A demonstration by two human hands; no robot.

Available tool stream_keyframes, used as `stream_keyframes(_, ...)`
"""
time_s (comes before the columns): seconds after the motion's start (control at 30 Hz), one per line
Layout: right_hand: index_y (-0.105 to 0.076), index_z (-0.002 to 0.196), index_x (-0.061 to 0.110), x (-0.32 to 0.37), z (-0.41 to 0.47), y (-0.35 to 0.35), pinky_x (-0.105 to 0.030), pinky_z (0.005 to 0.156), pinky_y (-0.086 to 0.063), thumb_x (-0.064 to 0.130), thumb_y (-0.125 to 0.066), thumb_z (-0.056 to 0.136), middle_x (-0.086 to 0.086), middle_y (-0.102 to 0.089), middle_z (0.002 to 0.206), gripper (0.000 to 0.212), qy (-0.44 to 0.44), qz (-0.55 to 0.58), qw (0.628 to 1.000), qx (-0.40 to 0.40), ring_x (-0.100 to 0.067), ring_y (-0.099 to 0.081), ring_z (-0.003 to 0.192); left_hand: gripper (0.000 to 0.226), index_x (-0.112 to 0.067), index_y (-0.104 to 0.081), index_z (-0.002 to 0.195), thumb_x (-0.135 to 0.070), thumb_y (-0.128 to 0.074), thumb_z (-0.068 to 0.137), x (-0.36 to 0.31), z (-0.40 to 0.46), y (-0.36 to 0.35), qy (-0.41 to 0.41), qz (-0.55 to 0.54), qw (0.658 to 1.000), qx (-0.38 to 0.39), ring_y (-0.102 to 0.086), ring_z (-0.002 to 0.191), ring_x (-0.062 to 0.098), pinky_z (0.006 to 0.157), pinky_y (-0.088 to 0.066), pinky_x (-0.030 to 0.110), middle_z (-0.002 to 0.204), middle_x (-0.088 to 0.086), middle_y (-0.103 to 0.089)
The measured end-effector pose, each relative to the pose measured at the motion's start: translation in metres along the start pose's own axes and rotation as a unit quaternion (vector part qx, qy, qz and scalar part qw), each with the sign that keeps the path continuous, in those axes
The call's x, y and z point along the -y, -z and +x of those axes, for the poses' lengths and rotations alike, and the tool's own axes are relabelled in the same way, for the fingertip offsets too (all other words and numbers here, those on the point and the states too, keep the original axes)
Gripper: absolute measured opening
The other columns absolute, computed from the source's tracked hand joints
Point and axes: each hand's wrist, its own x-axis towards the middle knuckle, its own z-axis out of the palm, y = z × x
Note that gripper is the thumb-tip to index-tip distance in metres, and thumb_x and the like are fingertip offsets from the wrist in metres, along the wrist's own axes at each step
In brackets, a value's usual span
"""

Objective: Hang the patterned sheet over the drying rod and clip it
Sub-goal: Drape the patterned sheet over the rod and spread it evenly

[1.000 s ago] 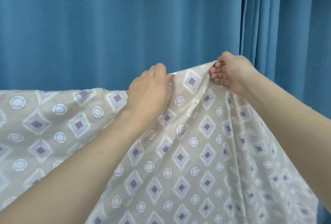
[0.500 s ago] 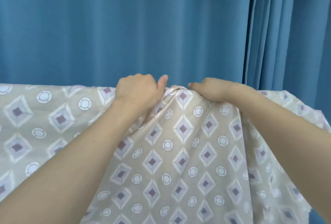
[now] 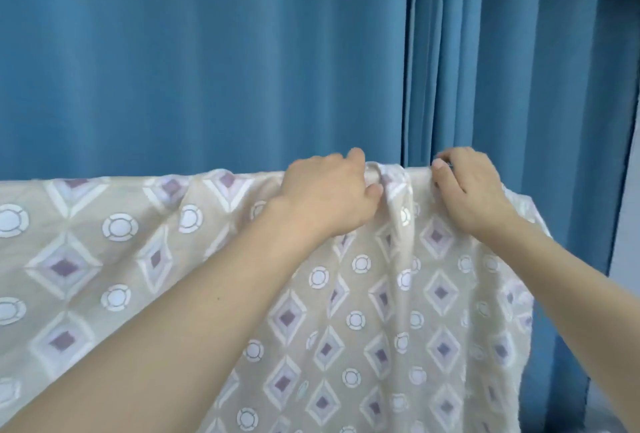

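Observation:
The patterned sheet (image 3: 363, 311), beige with purple diamonds and white circles, hangs across the view with its top fold running level from the left edge to the right. The drying rod lies hidden under that fold. My left hand (image 3: 329, 193) grips the sheet at the top fold, fingers curled over it. A hand's width to the right, my right hand (image 3: 467, 190) pinches the same fold, with a bunched ridge of cloth between the two hands. No clip is visible.
A blue curtain (image 3: 207, 51) fills the background right behind the sheet, with deeper folds (image 3: 450, 51) at the right. A pale wall strip (image 3: 627, 224) shows at the far right edge.
Both hands lowered the raised sheet edge onto a level line. The hands came close together, then my right hand shifted right along the fold. The sheet's right part now drapes down.

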Motion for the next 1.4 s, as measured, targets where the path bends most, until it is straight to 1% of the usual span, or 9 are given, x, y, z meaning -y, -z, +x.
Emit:
stream_keyframes(0.17, -0.037, 0.138, 0.023, -0.043, -0.013, 0.012, -0.039, 0.105, -0.028, 0.054, -0.042, 0.089, 0.0, -0.044, 0.129, 0.058, -0.124, 0.106, 0.987, -0.009, -0.024, -0.04, 0.123, 0.035, -0.017, -0.043, 0.106, -0.05, -0.035, 0.096, -0.036, 0.02, -0.014, -0.001, 0.012, 0.999, -0.042, -0.054, 0.101, 0.03, 0.077, -0.031, 0.04, 0.111, 0.006, -0.058)
stream_keyframes(0.37, -0.038, 0.126, 0.054, -0.119, -0.024, 0.035, -0.042, 0.092, -0.053, 0.044, -0.076, 0.074, 0.008, -0.057, 0.125, 0.065, -0.203, 0.294, 0.879, 0.317, -0.014, -0.065, 0.106, 0.046, -0.017, -0.047, 0.121, -0.052, -0.043, 0.092, -0.094, 0.046, -0.028, 0.0, 0.031, 0.995, -0.099, -0.049, 0.11, 0.03, 0.089, -0.034, 0.042, 0.118, 0.005, -0.054)
stream_keyframes(0.53, -0.036, 0.139, 0.044, -0.16, -0.012, 0.045, -0.04, 0.11, -0.033, 0.033, -0.064, 0.078, 0.011, -0.043, 0.139, 0.067, -0.129, 0.128, 0.948, 0.263, -0.017, -0.039, 0.13, 0.035, -0.014, -0.045, 0.114, -0.041, -0.043, 0.093, -0.129, 0.071, -0.057, 0.025, 0.055, 0.994, -0.095, -0.053, 0.102, 0.031, 0.085, -0.035, 0.042, 0.111, 0.007, -0.058)
stream_keyframes(0.67, -0.043, 0.131, 0.032, -0.187, -0.012, 0.047, -0.037, 0.076, -0.056, 0.017, -0.063, 0.089, 0.005, -0.06, 0.117, 0.049, -0.136, 0.17, 0.917, 0.335, -0.017, -0.063, 0.099, 0.009, -0.014, -0.046, 0.099, -0.017, -0.05, 0.092, -0.143, 0.085, -0.075, 0.013, 0.048, 0.984, -0.169, -0.044, 0.073, 0.028, 0.068, -0.026, 0.035, 0.09, 0.006, -0.058)
stream_keyframes(0.87, -0.063, 0.098, 0.005, -0.215, 0.014, 0.057, -0.042, 0.076, -0.053, 0.017, -0.058, 0.095, -0.014, -0.07, 0.088, 0.013, -0.085, 0.135, 0.944, 0.29, -0.024, -0.063, 0.071, 0.019, -0.015, -0.035, 0.085, -0.006, -0.05, 0.092, -0.148, 0.097, -0.064, 0.043, 0.087, 0.973, -0.209, -0.027, 0.049, 0.024, 0.049, -0.005, 0.031, 0.063, -0.001, -0.038)
stream_keyframes(1.0, -0.057, 0.087, -0.001, -0.221, 0.054, 0.065, -0.032, 0.064, -0.042, 0.024, -0.056, 0.096, -0.007, -0.054, 0.072, 0.027, -0.066, 0.193, 0.971, 0.125, -0.017, -0.048, 0.064, 0.01, -0.012, -0.038, 0.09, -0.005, -0.042, 0.095, -0.15, 0.129, -0.039, 0.112, 0.073, 0.955, -0.264, -0.039, 0.06, 0.029, 0.048, -0.009, 0.03, 0.075, 0.012, -0.054)
stream_keyframes(1.1, -0.065, 0.089, 0.006, -0.212, 0.073, 0.058, -0.029, 0.067, -0.045, 0.028, -0.06, 0.094, -0.002, -0.061, 0.077, 0.022, -0.083, 0.24, 0.963, 0.092, -0.013, -0.053, 0.068, 0.011, -0.011, -0.041, 0.09, 0.0, -0.044, 0.089, -0.149, 0.154, -0.026, 0.18, 0.077, 0.966, -0.17, -0.049, 0.071, 0.033, 0.059, -0.027, 0.031, 0.088, 0.018, -0.061)
stream_keyframes(1.23, -0.065, 0.091, 0.009, -0.216, 0.056, 0.051, -0.024, 0.052, -0.042, 0.028, -0.062, 0.094, -0.005, -0.057, 0.065, 0.019, -0.166, 0.299, 0.888, 0.307, -0.015, -0.049, 0.051, 0.003, -0.011, -0.05, 0.087, -0.012, -0.047, 0.088, -0.151, 0.154, -0.03, 0.243, 0.081, 0.966, 0.043, -0.05, 0.083, 0.029, 0.074, -0.036, 0.034, 0.079, 0.007, -0.05)
stream_keyframes(1.4, -0.06, 0.115, 0.004, -0.251, 0.02, 0.044, -0.029, 0.074, -0.053, 0.006, -0.05, 0.093, -0.01, -0.068, 0.097, 0.024, -0.221, 0.341, 0.785, 0.467, -0.022, -0.066, 0.084, 0.042, -0.016, -0.056, 0.098, -0.044, -0.025, 0.1, -0.172, 0.144, -0.058, 0.143, 0.014, 0.988, 0.05, -0.047, 0.087, 0.031, 0.071, -0.034, 0.036, 0.093, 0.005, -0.05)
